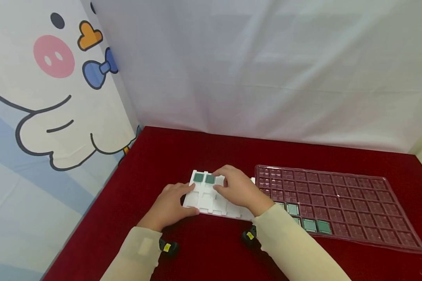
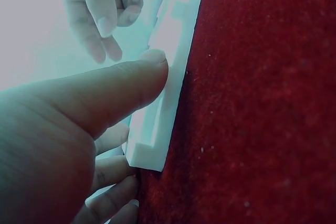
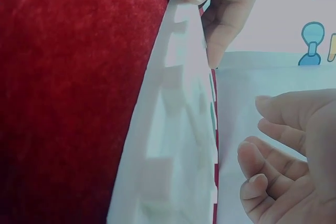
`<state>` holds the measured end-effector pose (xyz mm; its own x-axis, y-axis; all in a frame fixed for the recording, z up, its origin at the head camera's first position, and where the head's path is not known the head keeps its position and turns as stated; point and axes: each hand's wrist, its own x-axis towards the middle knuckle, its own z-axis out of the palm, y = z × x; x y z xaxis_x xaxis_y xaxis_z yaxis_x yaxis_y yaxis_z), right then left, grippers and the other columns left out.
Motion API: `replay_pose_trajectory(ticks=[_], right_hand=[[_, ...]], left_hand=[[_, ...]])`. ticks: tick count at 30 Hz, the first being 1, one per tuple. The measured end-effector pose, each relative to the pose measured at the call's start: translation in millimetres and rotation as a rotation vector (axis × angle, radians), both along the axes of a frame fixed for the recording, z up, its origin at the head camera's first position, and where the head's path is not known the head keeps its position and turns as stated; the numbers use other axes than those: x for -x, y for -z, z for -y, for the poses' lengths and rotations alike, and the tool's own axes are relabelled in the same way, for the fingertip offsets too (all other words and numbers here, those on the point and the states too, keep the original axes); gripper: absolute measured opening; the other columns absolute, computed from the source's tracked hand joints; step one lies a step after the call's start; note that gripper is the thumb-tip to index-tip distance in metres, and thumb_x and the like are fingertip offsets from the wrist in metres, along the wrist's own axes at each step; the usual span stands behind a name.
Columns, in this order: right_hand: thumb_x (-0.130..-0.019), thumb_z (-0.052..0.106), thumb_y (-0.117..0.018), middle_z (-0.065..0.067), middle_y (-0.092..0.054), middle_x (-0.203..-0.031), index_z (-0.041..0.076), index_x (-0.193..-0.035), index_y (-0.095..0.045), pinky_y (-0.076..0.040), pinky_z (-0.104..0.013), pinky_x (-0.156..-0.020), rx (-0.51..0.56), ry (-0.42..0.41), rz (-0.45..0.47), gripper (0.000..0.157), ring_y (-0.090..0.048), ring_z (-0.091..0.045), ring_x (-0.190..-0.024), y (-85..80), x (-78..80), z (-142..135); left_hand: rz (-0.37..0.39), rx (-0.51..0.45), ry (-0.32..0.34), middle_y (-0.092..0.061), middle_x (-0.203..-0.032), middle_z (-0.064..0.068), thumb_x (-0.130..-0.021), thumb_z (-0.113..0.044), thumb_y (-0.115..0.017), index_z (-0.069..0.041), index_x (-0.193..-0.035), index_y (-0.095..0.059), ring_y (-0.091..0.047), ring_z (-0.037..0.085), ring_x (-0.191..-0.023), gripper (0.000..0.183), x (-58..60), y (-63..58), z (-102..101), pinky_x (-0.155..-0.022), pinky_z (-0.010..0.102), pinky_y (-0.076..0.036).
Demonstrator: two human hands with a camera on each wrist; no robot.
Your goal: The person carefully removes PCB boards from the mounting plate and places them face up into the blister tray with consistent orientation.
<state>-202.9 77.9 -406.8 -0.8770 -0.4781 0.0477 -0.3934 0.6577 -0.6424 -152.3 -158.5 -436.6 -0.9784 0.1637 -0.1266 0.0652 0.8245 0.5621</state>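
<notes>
A white compartment tray (image 1: 204, 201) lies on the red cloth, with two small green square chips (image 1: 198, 177) side by side in its far left compartments. My left hand (image 1: 170, 206) grips the tray's left end, thumb along the near edge and fingers round the side. Over the tray, just right of the second green chip (image 1: 210, 179), hovers my right hand (image 1: 240, 188). In the right wrist view, the right hand (image 3: 294, 153) has its fingers loosely bent and nothing between them. Part of the white tray's right side is hidden under that hand.
To the right lies a clear plastic blister tray (image 1: 341, 195) with many square pockets. Several green chips (image 1: 309, 225) sit in its near left pockets, partly covered by my right sleeve (image 1: 292, 242). A white curtain (image 1: 267, 70) hangs behind the table.
</notes>
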Motion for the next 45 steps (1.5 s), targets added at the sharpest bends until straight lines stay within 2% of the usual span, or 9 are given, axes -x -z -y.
replay_pose_trajectory(ticks=[8,13,20,31,36,45], right_hand=[[-0.097,0.022,-0.074,-0.002,-0.063,-0.129,0.012,-0.131,-0.069,-0.052,-0.032,-0.084,-0.036,-0.037,-0.019,0.036,-0.058,-0.014,-0.09,4.5,7.4,13.6],[-0.098,0.021,-0.073,-0.002,-0.063,-0.129,0.01,-0.131,-0.068,-0.052,-0.031,-0.083,-0.045,-0.064,-0.032,0.036,-0.059,-0.014,-0.09,3.8,9.7,19.8],[-0.098,0.021,-0.073,-0.004,-0.064,-0.129,0.009,-0.13,-0.069,-0.052,-0.035,-0.088,-0.044,-0.057,-0.022,0.034,-0.06,-0.016,-0.092,6.8,13.1,21.8],[-0.097,0.021,-0.073,-0.003,-0.064,-0.123,0.009,-0.127,-0.069,-0.05,-0.034,-0.082,-0.045,-0.035,-0.007,0.032,-0.057,-0.015,-0.084,15.2,18.4,20.5],[-0.097,0.021,-0.073,-0.003,-0.064,-0.125,0.009,-0.127,-0.069,-0.05,-0.035,-0.088,-0.053,-0.03,-0.01,0.032,-0.057,-0.016,-0.089,16.6,18.8,21.2],[-0.097,0.017,-0.073,-0.005,-0.064,-0.128,0.009,-0.126,-0.07,-0.048,-0.039,-0.102,-0.05,-0.028,-0.004,0.031,-0.061,-0.018,-0.11,16.3,19.5,22.0]], left_hand=[[-0.015,0.009,0.01,-0.054,-0.148,0.007,-0.082,-0.034,-0.089,-0.016,-0.15,-0.056,-0.045,0.028,-0.131,0.078,0.1,0.4,2.3,-0.104,0.049,-0.047],[-0.02,0.014,0.011,-0.055,-0.148,0.007,-0.082,-0.033,-0.089,-0.015,-0.15,-0.056,-0.045,0.028,-0.13,0.078,0.1,0.3,2.3,-0.104,0.049,-0.047],[-0.023,0.014,0.013,-0.055,-0.148,0.008,-0.082,-0.033,-0.089,-0.014,-0.15,-0.056,-0.046,0.028,-0.13,0.078,-0.3,-1.0,0.9,-0.104,0.048,-0.047],[-0.034,0.019,0.033,-0.054,-0.15,0.008,-0.082,-0.033,-0.088,-0.014,-0.15,-0.056,-0.044,0.03,-0.133,0.078,1.0,-1.6,1.1,-0.106,0.049,-0.045],[-0.022,0.018,0.028,-0.054,-0.15,0.008,-0.082,-0.034,-0.088,-0.015,-0.15,-0.055,-0.044,0.029,-0.133,0.078,0.3,-1.0,0.6,-0.106,0.05,-0.045],[-0.014,0.013,0.024,-0.053,-0.151,0.008,-0.083,-0.034,-0.088,-0.015,-0.151,-0.055,-0.043,0.029,-0.133,0.078,0.0,0.0,0.8,-0.106,0.05,-0.046]])
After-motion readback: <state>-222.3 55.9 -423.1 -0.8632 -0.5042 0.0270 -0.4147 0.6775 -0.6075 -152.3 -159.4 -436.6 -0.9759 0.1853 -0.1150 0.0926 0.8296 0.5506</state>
